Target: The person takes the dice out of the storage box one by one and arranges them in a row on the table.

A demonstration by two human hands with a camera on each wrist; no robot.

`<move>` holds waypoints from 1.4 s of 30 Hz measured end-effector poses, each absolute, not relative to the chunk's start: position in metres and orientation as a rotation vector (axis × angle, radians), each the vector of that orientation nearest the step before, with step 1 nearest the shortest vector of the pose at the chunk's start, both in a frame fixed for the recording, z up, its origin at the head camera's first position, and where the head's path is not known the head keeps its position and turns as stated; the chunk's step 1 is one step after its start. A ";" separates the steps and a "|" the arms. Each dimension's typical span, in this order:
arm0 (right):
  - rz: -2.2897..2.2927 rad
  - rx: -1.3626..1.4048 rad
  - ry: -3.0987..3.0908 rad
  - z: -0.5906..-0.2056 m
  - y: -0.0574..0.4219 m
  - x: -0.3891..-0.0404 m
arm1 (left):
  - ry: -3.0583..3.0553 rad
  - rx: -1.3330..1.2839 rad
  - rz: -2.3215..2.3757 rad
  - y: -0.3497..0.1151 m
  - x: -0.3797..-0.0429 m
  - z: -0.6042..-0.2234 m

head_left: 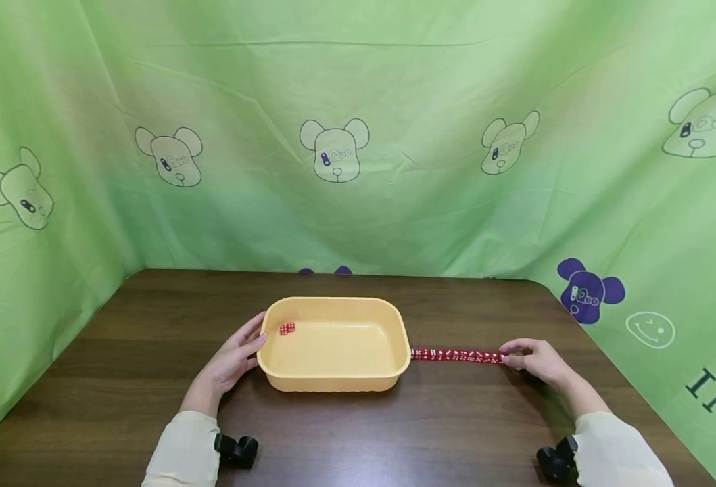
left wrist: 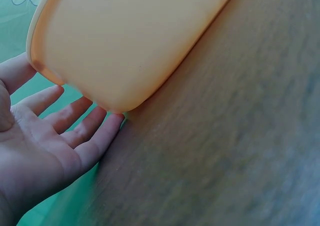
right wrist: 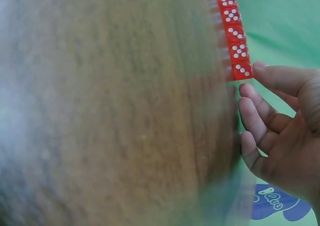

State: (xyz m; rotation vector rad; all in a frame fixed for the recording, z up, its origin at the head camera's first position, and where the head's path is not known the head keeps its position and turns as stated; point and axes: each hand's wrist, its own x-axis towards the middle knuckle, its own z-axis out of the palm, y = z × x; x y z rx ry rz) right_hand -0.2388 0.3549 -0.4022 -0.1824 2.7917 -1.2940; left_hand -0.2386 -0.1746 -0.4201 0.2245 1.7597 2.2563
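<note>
A yellow plastic basin [head_left: 333,384] stands at mid-table. My left hand [head_left: 236,358] presses its left end, the thumb near the rim and the spread fingers [left wrist: 102,136] against the outer wall. A small cluster of red dice [head_left: 287,328] lies inside the basin at its left. From the basin's right wall, a straight row of red dice with white pips [head_left: 455,355] reaches to my right hand [head_left: 537,360]. Thumb and index finger pinch its outer end at the last die [right wrist: 242,71]; the other fingers curl below, off the dice.
A dark brown wooden table [head_left: 364,433] lies under everything. Behind it and along both sides hangs a green curtain [head_left: 394,223] printed with bear heads. Black cameras are strapped at the left wrist [head_left: 236,451] and right wrist [head_left: 557,461], over white sleeves.
</note>
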 end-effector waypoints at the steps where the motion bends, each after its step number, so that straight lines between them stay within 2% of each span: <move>1: -1.298 -0.186 2.789 -0.401 0.355 -0.239 | 1.758 0.221 2.258 -0.175 -0.239 -0.420; 23: -1.356 -0.244 2.742 -0.353 0.338 -0.249 | 1.723 0.236 2.258 -0.170 -0.240 -0.420; 42: -1.367 -0.443 2.710 -0.306 0.259 -0.293 | 1.725 0.246 2.259 -0.176 -0.242 -0.420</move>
